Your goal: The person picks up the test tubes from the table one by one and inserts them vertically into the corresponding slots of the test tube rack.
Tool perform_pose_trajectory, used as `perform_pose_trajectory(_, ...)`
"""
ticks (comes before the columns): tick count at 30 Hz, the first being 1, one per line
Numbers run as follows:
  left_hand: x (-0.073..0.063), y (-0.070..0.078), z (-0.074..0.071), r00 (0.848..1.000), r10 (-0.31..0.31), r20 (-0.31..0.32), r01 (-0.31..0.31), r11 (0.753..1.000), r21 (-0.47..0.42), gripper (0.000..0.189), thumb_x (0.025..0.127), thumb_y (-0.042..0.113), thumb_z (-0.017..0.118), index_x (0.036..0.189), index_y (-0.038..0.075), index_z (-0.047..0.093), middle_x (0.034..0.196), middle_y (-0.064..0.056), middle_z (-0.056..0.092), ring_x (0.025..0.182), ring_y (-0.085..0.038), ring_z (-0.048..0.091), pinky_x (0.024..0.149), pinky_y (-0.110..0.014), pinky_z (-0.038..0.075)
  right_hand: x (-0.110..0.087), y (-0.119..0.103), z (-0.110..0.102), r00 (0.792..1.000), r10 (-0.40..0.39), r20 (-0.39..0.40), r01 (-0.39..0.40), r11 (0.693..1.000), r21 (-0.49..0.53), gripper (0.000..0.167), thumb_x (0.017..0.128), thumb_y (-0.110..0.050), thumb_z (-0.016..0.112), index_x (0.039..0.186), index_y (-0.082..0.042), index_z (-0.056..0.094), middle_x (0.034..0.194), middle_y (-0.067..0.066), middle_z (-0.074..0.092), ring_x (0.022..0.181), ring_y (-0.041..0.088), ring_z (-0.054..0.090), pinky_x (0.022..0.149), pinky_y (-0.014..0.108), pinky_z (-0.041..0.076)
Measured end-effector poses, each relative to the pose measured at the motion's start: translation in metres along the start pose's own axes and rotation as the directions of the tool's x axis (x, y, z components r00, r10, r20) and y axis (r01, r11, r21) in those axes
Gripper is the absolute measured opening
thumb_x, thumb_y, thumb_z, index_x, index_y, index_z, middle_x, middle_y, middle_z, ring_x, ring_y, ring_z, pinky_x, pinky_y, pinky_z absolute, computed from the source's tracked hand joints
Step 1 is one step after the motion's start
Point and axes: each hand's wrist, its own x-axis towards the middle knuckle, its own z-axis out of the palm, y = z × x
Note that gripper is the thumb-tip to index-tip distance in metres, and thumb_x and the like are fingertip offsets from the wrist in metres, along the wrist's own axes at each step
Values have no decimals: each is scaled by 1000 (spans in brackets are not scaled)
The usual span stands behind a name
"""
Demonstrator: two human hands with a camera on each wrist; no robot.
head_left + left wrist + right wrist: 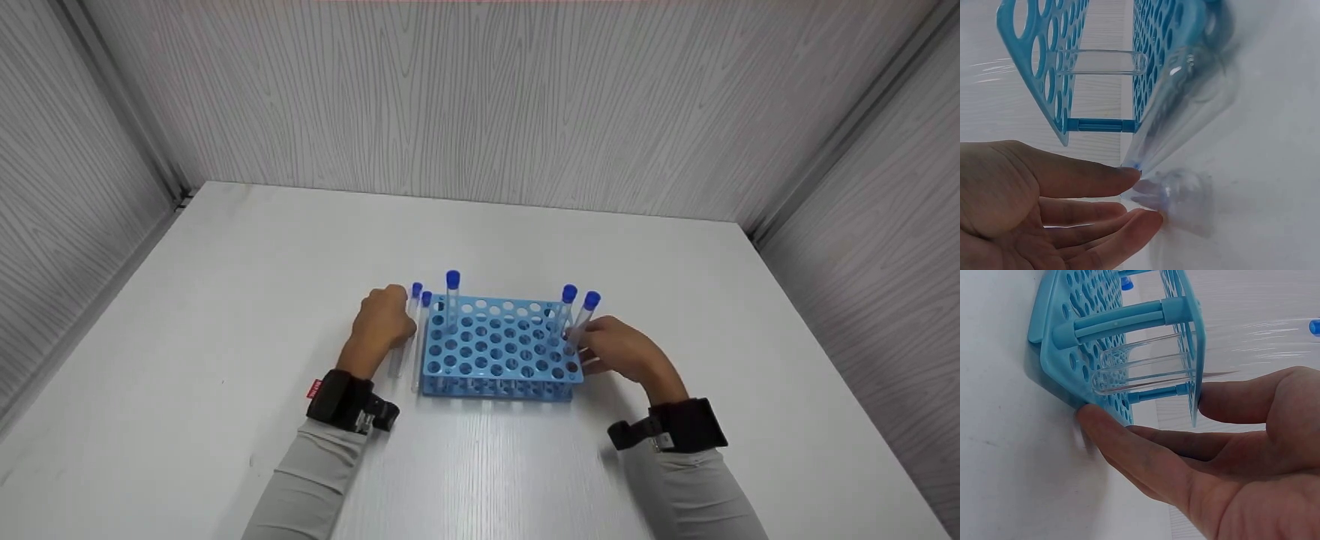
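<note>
A blue test tube rack [502,367] stands on the white table. One blue-capped test tube [453,300] stands in its back left part, and two more tubes [565,307] stand at the right end, tilted. My left hand [384,322] is at the rack's left side, thumb and fingers pinching a clear test tube [1185,194]. A second loose tube [421,345] lies between that one and the rack. At the rack's right end, my right hand [622,349] holds it, the thumb at the upper plate and a finger [1129,444] along the base.
The white table [300,232] extends around the rack. A wood-grain panel [450,97] rises behind it, with more panels at the left and right sides. Each wrist wears a black strap with a camera [386,414].
</note>
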Motion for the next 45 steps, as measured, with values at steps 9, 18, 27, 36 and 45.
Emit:
perform_pose_trajectory(9, -1, 1, 0, 1000, 6, -7, -6, 1000, 31, 34, 91, 2, 64, 123, -9, 62, 102, -18, 65, 84, -26, 58, 70, -33, 46, 0, 0, 0, 1000, -1, 0, 1, 1000, 12, 38, 101, -17, 49, 127, 5, 63, 116, 14, 66, 101, 26, 65, 90, 39, 58)
perform_pose_trajectory(18, -2, 2, -1, 999, -22, 31, 21, 999, 47, 37, 91, 3, 64, 126, -10, 61, 105, -20, 66, 85, -27, 61, 65, -30, 46, 2, -1, 1, 1000, -4, 13, 3, 1000, 18, 37, 100, -16, 50, 128, 7, 62, 112, 15, 65, 102, 27, 64, 91, 40, 58)
perform_pose_trajectory(27, -2, 3, 0, 996, -68, 66, 66, 997, 31, 39, 92, 3, 64, 128, -8, 60, 106, -20, 64, 87, -27, 63, 61, -28, 47, 0, -3, 1, 1000, 13, 4, -14, 1000, 5, 37, 103, -21, 51, 126, 6, 62, 108, 15, 65, 102, 27, 65, 91, 40, 57)
perform_pose_trajectory(36, -2, 2, 1, 998, -38, 51, 37, 999, 35, 37, 91, 3, 64, 126, -8, 61, 104, -19, 64, 87, -27, 62, 60, -28, 46, 2, -2, 0, 1000, 7, 5, -7, 1000, 10, 37, 101, -19, 52, 127, 6, 62, 109, 14, 66, 102, 27, 65, 90, 39, 58)
perform_pose_trajectory(45, -3, 2, -1, 999, -15, 39, 12, 998, 63, 36, 92, 4, 62, 125, -10, 60, 105, -20, 64, 87, -28, 61, 67, -32, 47, -1, -2, 0, 1000, -6, 13, 6, 1000, -5, 37, 101, -18, 49, 126, 6, 63, 109, 16, 66, 102, 28, 66, 93, 41, 57)
